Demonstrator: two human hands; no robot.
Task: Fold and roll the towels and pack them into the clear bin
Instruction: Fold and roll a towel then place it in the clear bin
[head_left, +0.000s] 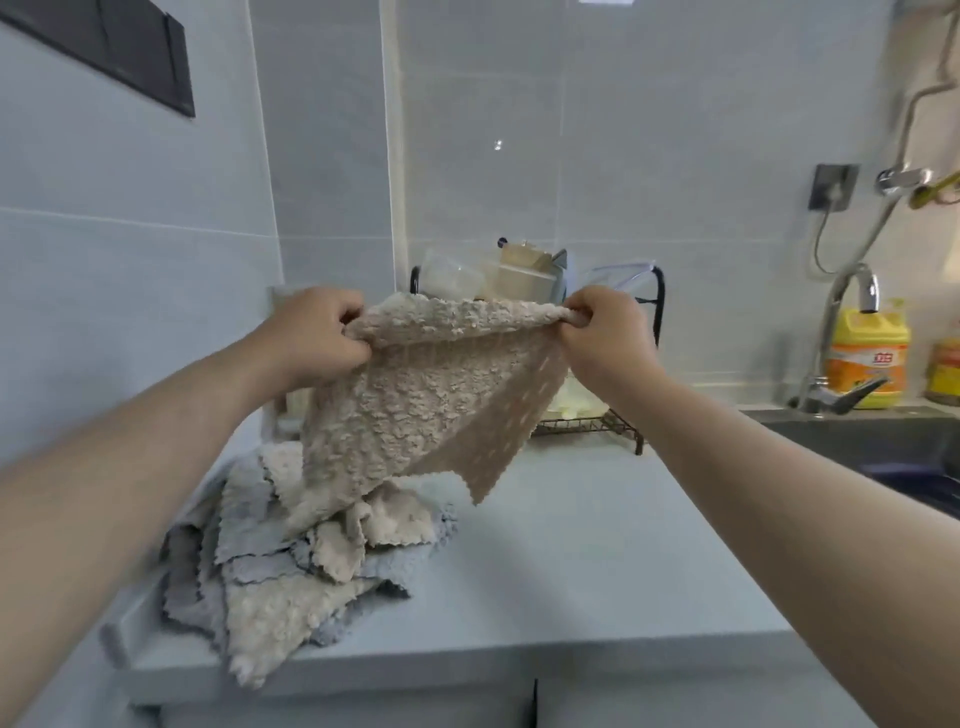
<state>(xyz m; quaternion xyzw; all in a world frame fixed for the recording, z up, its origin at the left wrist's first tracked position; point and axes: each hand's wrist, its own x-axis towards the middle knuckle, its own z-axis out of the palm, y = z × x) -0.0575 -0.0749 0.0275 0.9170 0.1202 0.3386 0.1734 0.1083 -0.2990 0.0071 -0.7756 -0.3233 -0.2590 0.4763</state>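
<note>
Held up by its top corners, a beige towel (431, 395), pinched in left hand (317, 338) and right hand (602, 338), apparently spread for folding, above the towel pile (291, 561) on the table (571, 571) below.

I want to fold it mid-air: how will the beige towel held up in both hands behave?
The beige towel looks floppy: it sags between the left hand and right hand, one corner dangling. Probably light, since pinches hold it. Its nubby pile likely grips; folding on the counter seems easier.
</note>
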